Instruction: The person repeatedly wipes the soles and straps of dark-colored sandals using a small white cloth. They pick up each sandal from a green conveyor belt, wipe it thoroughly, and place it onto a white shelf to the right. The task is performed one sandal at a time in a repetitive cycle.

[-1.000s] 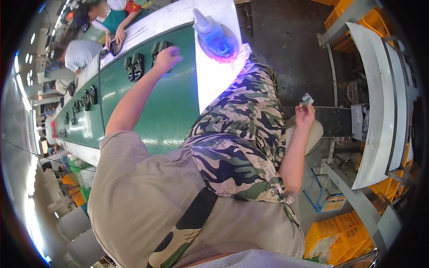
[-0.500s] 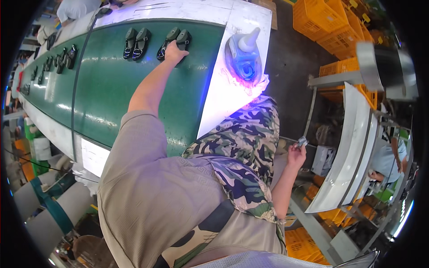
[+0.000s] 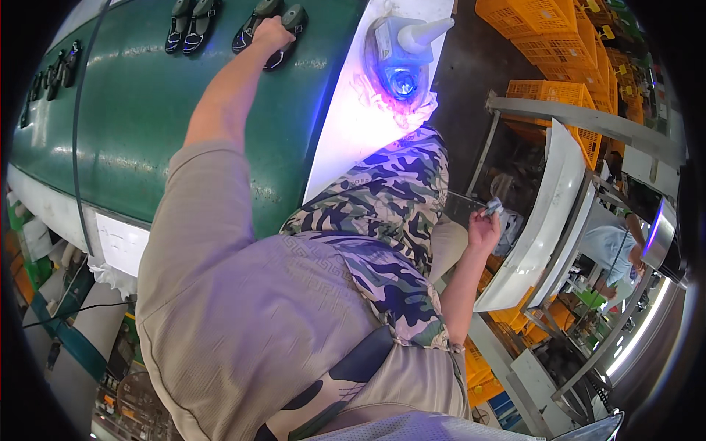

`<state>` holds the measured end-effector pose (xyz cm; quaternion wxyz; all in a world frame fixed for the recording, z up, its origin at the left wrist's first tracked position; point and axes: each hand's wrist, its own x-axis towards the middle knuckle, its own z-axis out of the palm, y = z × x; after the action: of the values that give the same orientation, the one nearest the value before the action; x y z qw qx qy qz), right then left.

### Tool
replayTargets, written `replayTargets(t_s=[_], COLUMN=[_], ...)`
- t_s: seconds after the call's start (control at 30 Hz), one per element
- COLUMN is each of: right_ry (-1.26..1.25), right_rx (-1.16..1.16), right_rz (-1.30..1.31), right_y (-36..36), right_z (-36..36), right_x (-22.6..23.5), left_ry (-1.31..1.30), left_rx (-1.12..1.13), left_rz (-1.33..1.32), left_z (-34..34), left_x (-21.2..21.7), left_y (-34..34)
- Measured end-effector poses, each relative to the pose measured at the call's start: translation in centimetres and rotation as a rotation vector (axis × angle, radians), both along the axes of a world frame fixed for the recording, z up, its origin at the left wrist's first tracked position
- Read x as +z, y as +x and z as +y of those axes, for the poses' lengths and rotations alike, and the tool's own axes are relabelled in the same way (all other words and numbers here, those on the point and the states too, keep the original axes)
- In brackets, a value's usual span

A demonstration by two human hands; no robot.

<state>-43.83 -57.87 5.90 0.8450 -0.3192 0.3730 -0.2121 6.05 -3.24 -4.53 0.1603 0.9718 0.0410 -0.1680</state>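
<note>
My left hand (image 3: 271, 34) reaches far out over the green conveyor belt (image 3: 140, 117) and rests on a pair of dark shoes (image 3: 288, 29) near the belt's far side; its fingers close over one shoe. My right hand (image 3: 483, 229) hangs low at my right side, pinching a small grey-white object (image 3: 493, 208) between its fingertips. My camouflage apron (image 3: 382, 220) and beige shirt fill the middle of the view.
Another pair of dark shoes (image 3: 190, 25) lies left of the gripped pair, more pairs (image 3: 59, 70) further along. A lamp with bluish-purple light (image 3: 403, 53) stands on the white belt edge. Orange crates (image 3: 544, 44) and a white curved shelf (image 3: 540, 220) stand right. Another person (image 3: 610, 246) sits beyond.
The view has swung so the belt now lies higher and closer. My left hand stays on the same pair of shoes. My right hand still holds the small object at my side.
</note>
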Motion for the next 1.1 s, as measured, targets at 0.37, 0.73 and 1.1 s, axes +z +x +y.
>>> replayTargets(t_s=[0.37,0.73,1.1], right_ry=[0.03,-0.039,-0.038], right_rx=[0.22,0.391,0.267], right_rz=[-0.108,-0.167,-0.074], right_y=[10.3,14.8,11.6], right_z=[3.8,8.6,8.0], right_x=[1.6,2.5,1.5], left_ry=[0.006,0.213,-1.668], left_rx=[-1.055,0.049,0.596], left_rz=[0.101,0.324,0.574], left_z=[10.6,6.8,4.1], left_x=[4.6,4.8,6.5], left_y=[-17.4,-21.3,-22.7])
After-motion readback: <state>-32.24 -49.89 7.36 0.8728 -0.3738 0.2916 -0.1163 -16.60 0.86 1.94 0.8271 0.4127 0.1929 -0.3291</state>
